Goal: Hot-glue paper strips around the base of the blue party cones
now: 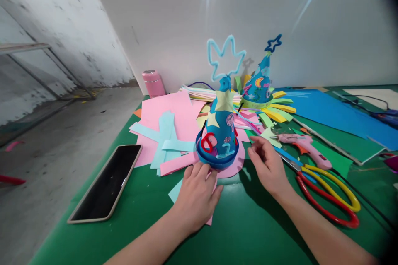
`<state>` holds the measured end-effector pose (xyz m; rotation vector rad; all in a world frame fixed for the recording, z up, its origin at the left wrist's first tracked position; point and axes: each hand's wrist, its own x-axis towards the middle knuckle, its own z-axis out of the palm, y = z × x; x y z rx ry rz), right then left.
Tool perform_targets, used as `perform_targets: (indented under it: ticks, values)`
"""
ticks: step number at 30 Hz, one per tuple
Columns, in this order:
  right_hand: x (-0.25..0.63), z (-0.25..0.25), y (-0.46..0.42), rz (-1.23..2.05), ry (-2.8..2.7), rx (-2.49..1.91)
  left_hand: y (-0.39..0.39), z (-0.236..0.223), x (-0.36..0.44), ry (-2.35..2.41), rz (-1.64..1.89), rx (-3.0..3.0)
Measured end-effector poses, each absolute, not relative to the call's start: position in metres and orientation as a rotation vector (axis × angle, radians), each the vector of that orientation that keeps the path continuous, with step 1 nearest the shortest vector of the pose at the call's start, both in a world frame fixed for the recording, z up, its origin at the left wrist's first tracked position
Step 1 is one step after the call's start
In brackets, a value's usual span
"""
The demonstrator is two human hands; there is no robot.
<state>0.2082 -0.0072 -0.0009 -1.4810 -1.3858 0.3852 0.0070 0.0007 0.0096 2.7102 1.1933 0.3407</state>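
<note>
A blue paper cone hat (220, 132) stands upright on the green table, with yellow stars, stickers and a light-blue pipe-cleaner crown (226, 54) on top. Pink and light-blue paper strips (178, 145) reach out from its left side. My left hand (198, 194) lies palm down just in front of the hat's base, fingers stretched over pink paper; its fingertips are partly hidden there. To the right of the hat, my right hand (268, 166) hovers with thumb and fingers loosely apart, holding nothing. Scissors (323, 192) with red and yellow handles lie beside it.
A pink glue gun (306, 145) with a black cord lies at the right. A second decorated cone hat (259, 85) stands behind. Blue sheets (336, 112), pink sheets (155, 118), a phone (105, 184) and a pink bottle (154, 83) surround the work. A white panel (186, 25) closes the back.
</note>
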Motion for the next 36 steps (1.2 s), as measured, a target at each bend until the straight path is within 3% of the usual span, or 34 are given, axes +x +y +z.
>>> perform_targets:
  ticks: [14, 22, 36]
  values:
    - [0.204, 0.025, 0.052, 0.651, -1.621, -1.311, 0.023, 0.018, -0.027, 1.419, 1.09, 2.502]
    - [0.199, 0.04, 0.054, 0.848, -1.715, -1.157, 0.038, 0.018, -0.037, 1.577, 1.158, 2.224]
    - [0.195, 0.052, 0.04, 0.726, -1.702, -1.149, 0.05, 0.022, -0.053, 1.722, 1.368, 1.947]
